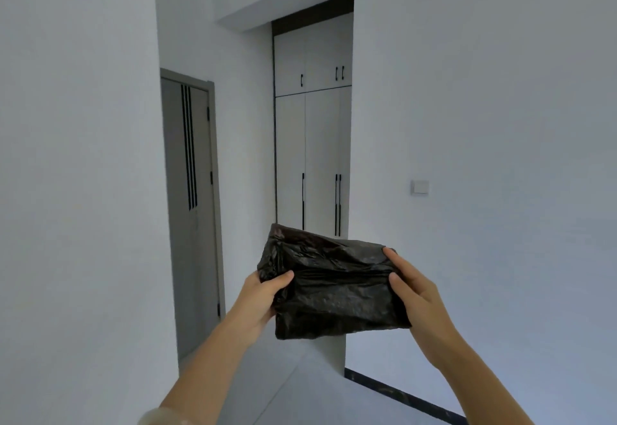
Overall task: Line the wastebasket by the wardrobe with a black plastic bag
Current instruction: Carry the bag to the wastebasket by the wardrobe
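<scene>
Lower centre of the frame: the left hand point(263, 294) and right hand point(412, 286) each pinch a side of the folded, crinkled black plastic bag point(334, 287); opening it seems the step in hand; the tall white wardrobe point(312, 157) stands behind; no wastebasket shows, so finding it comes next.

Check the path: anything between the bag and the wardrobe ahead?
Nothing visible blocks it. Both hands, left and right, hold the folded black plastic bag up in front of the wardrobe. The floor toward it looks bare. The wastebasket is out of view.
</scene>
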Motion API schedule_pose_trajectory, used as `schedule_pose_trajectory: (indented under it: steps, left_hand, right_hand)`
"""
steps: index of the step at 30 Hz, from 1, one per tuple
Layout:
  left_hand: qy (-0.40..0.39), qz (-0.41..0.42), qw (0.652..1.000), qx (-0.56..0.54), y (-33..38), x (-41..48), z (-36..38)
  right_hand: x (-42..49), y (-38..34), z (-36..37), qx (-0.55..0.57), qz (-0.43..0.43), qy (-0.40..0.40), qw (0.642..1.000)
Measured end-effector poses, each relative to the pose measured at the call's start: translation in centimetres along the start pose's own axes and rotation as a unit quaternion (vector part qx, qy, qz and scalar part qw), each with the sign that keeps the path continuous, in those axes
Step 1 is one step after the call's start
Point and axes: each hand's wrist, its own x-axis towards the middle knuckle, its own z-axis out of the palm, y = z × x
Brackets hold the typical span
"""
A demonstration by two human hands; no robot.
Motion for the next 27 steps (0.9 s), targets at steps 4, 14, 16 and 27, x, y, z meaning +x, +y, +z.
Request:
schedule_pose_trajectory:
  steps: [4, 14, 16, 27]
  left_hand:
    - [-0.015, -0.02, 0.999, -0.029, -2.2, 12.0, 1.1]
    - [-0.01, 0.009, 0.999, -0.046, -2.4, 40.2, -0.8]
    - [0.002, 0.011, 0.999, -0.038, -3.6, 45.3, -2.1]
    - [0.011, 0.01, 1.0, -0.024, -7.3, 77.8, -8.2]
  right_hand:
    - [10.7, 6.0, -1.6, -0.001, 0.007, 0.012, 1.0]
    - [38.9, 17.1, -0.6, 0.004, 0.026, -0.028, 0.999]
    - [43.4, 20.7, 0.3, 0.017, 0.04, -0.038, 0.998]
    - [72.0, 36.5, 5.3, -0.02, 0.072, -0.054, 0.996]
